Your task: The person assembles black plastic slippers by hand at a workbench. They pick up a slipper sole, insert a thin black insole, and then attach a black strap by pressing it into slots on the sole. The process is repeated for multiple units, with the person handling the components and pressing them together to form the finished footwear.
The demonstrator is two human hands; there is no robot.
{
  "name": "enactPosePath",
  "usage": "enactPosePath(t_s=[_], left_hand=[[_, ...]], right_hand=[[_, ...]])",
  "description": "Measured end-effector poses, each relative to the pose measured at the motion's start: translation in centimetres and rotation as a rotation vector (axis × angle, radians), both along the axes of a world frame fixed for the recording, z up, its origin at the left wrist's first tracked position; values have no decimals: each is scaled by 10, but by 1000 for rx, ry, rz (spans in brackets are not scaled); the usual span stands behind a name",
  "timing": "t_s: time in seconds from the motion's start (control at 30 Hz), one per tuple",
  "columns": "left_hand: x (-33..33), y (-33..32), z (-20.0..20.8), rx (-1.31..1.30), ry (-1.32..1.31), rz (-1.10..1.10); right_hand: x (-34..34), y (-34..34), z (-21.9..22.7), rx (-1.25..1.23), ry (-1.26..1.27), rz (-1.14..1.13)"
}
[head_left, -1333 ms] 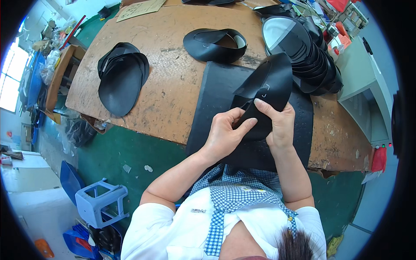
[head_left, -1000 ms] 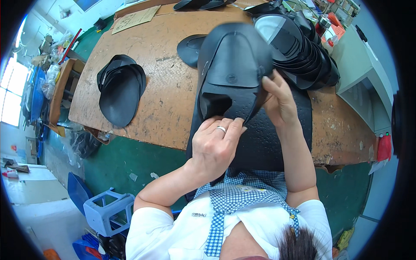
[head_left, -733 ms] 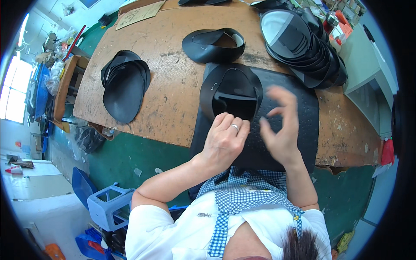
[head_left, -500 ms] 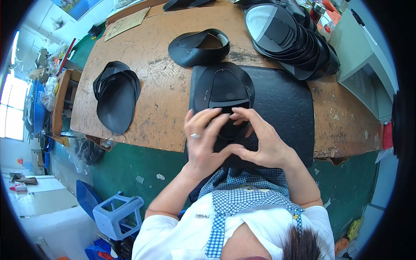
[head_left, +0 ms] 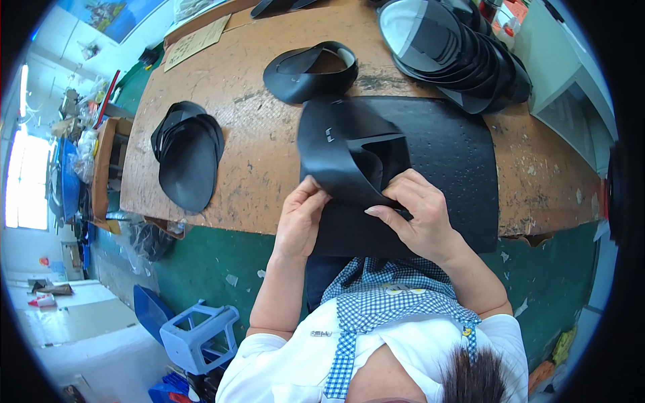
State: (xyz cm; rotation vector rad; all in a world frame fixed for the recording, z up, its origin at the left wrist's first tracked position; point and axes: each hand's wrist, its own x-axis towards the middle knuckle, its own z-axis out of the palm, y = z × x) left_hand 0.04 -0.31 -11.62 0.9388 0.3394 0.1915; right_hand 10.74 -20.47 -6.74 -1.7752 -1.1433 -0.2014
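Note:
A black, smooth piece that looks like a shoe upper (head_left: 329, 161) is tilted up over a black mat (head_left: 450, 174), its surface curved and part of it blurred. My left hand (head_left: 301, 218) is closed, pinching its near left edge between thumb and fingers. At the near right edge my right hand (head_left: 420, 211) grips the same upper, thumb below and fingers bent over the rim. A dark hollow shows inside the piece between the hands. Small pale marks stand out on its left side.
Another black upper (head_left: 312, 72) lies just beyond the mat. A small pile of black uppers (head_left: 189, 161) rests on the left of the wooden table (head_left: 248, 134). Stacked black pieces (head_left: 457, 57) stand at the far right, beside a pale cabinet (head_left: 561, 74). A blue stool (head_left: 199, 336) is on the floor.
My hands were close together above the upper's near part, fingers curled; now they are apart and grip its near edge. The upper has gone from lying flat to tilted and bent.

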Motion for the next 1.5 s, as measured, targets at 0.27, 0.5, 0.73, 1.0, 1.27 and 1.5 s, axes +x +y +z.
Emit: enactPosePath(t_s=[0.27,0.5,0.73,1.0,1.27,1.5], left_hand=[[32,-6,5,-220,-313,-50],[42,-14,2,-155,-84,-112],[20,3,-2,-186,-153,-140],[13,2,12,70,-238,-106],[7,6,5,-540,-469,-87],[0,11,-3,-323,-383,19]], right_hand=[[2,-9,-2,32,396,95],[-3,1,-17,136,436,102],[-2,6,-10,105,504,151],[-4,8,-12,117,647,115],[2,10,-6,34,625,77],[-2,12,-8,77,745,78]])
